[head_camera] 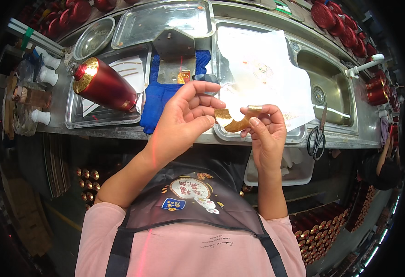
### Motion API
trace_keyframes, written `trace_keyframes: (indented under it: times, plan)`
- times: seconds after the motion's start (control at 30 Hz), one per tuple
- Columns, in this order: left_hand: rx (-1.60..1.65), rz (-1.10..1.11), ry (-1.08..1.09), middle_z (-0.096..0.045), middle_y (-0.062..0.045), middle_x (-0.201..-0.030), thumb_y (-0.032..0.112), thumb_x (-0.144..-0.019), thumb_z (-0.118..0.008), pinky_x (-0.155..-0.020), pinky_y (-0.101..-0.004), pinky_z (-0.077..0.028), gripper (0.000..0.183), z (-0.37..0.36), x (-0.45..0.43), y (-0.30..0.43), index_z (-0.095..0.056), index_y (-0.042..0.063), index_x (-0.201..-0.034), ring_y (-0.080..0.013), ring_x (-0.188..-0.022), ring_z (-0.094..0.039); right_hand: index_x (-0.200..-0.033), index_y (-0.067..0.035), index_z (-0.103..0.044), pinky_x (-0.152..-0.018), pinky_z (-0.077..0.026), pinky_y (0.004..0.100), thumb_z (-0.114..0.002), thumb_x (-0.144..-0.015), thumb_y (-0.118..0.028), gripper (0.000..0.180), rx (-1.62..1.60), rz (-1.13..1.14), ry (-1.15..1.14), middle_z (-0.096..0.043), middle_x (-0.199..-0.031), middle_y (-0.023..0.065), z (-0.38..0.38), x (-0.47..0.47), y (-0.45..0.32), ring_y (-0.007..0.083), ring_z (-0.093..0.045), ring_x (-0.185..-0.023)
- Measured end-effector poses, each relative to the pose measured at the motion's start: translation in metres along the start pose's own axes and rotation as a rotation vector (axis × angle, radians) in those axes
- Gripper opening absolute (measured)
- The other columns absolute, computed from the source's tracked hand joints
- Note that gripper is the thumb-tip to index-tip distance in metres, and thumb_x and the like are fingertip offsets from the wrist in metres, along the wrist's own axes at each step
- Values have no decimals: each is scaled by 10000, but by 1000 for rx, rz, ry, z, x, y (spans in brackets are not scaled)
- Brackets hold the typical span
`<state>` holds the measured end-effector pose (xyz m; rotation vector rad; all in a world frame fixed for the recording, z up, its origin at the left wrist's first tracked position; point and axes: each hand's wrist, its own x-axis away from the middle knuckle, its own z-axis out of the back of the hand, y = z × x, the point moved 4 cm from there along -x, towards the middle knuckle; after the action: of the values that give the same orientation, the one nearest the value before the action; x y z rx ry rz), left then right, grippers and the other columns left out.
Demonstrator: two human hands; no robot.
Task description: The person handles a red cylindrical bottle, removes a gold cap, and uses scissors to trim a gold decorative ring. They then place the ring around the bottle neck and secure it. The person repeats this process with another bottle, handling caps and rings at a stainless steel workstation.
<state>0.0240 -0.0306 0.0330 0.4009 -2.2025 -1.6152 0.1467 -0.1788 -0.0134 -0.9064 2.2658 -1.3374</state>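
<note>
My right hand (268, 130) pinches a curved gold foil label (237, 125) between thumb and fingers. My left hand (185, 119) is beside it, fingers spread and curled, its fingertips at the label's left end; whether they grip it I cannot tell. Behind my left hand stands a metal fixture (174, 43) with a small red and gold piece (183, 77) on it, over a blue cloth (161, 100). A red bottle with a gold collar (109, 83) lies tilted on a metal tray (102, 120) to the left. White printed sheets (268, 69), partly glaring, lie on the right tray (294, 135).
Scissors (316, 138) hang over the bench edge near a steel sink (321, 69) with a white tap (365, 65). A metal bowl (94, 38) and an upper tray (164, 20) sit at the back. Below the bench is a white bin (299, 173). A person (379, 169) is far right.
</note>
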Motion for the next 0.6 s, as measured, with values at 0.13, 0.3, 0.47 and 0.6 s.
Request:
trace_keyframes:
  times: [0.13, 0.3, 0.47, 0.6]
  plan:
    - [-24, -22, 12, -616, -141, -1143, -9, -848, -576, -932, -275, -477, 512, 0, 2, 2, -440, -17, -1341, -155, -1026, -616, -1119, -28, -529, -679, -515, 289, -640, -867, 22, 280, -12, 17, -12, -667, -1083, 184, -1, -2, 1, 173, -634, -899]
    - [-13, 7, 20, -630, -129, -1121, 8, -861, -602, -923, -270, -482, 498, 2, 3, 3, -451, 0, -1336, -146, -1006, -629, -1148, -25, -547, -695, -507, 287, -650, -858, 26, 311, 4, 44, -15, -652, -1093, 142, -4, -4, 0, 163, -616, -914]
    - [-25, 41, 52, -642, -116, -1080, 2, -864, -635, -884, -246, -492, 469, 4, 4, 6, -480, 10, -1307, -125, -977, -642, -1179, -22, -554, -696, -506, 282, -663, -847, 27, 352, -4, 51, -24, -644, -1086, 118, -9, -7, -1, 157, -609, -914]
    - [-47, 42, 66, -638, -85, -1023, 1, -862, -641, -787, -215, -497, 417, 4, 5, 5, -504, 12, -1255, -88, -893, -641, -1200, -24, -558, -710, -506, 285, -671, -837, 30, 383, 14, 54, -47, -640, -1088, 115, -10, -8, -1, 159, -608, -919]
